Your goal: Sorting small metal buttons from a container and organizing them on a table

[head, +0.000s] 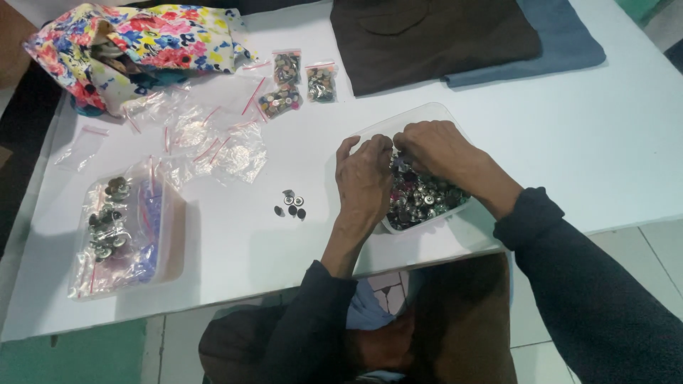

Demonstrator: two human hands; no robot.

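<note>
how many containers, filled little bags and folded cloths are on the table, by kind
Clear plastic tubs: 2, one under both hands, one at the left with bags in it
Small filled zip bags lying on the table: 3
Folded cloths: 2, dark brown and blue
Floral bag: 1
Total: 8

A clear plastic container (434,114), rectangular with rounded corners, is shown lying flat near the front edge of the white desk (612,142), open at the top. It is filled with a heap of small round metal buttons (420,199), mostly silver and dark, with a few pink ones among them. The near part of the heap is exposed, while the far part is covered by the left hand (365,178) and the right hand (435,148), which are placed together over it.
</note>
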